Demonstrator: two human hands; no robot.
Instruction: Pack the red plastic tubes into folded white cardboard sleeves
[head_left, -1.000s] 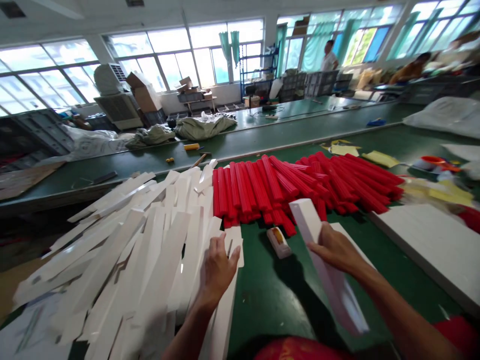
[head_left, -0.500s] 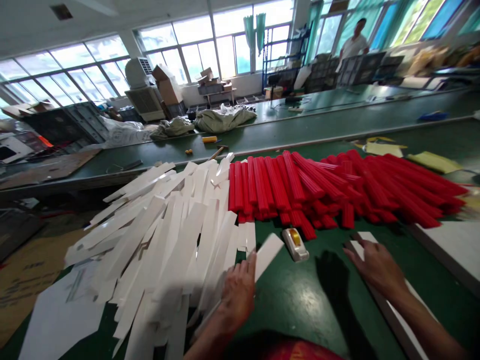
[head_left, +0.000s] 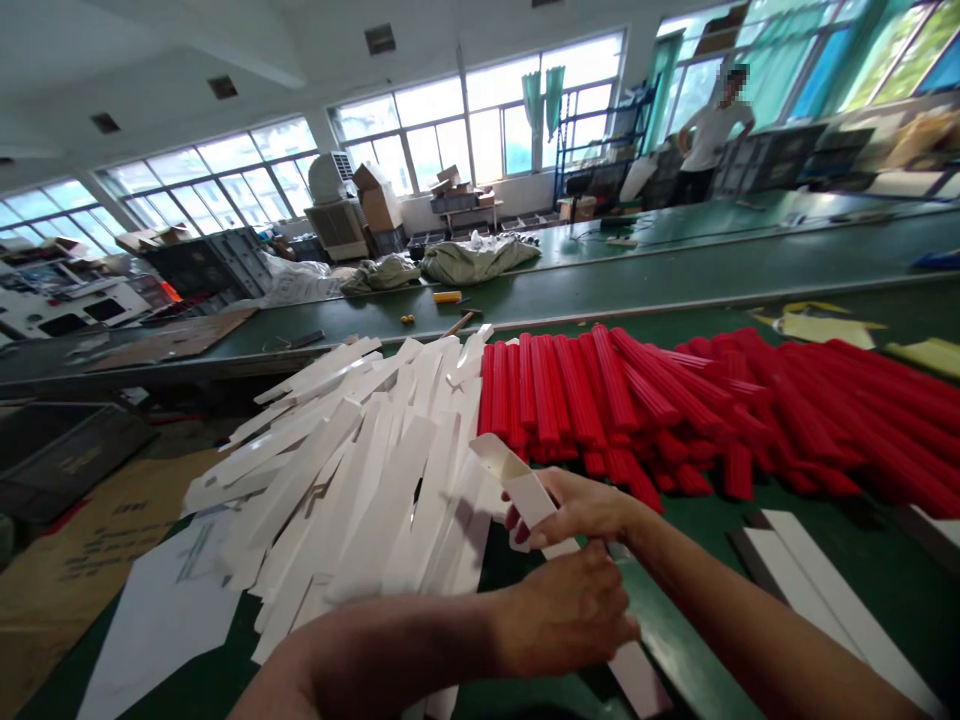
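While aslant, white box (head_left: 531,499) in both hands (head_left: 570,612) (head_left: 586,505)

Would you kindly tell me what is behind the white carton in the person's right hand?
Beyond the white carton, red rods and part of the white pile show. What lies directly behind its middle cannot be seen: the carton, right hand and left hand cover it.

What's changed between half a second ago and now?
The right hand let go of the box at right and moved left to grip the carton that the left hand brought rightward. The red rods and white pile look unchanged.
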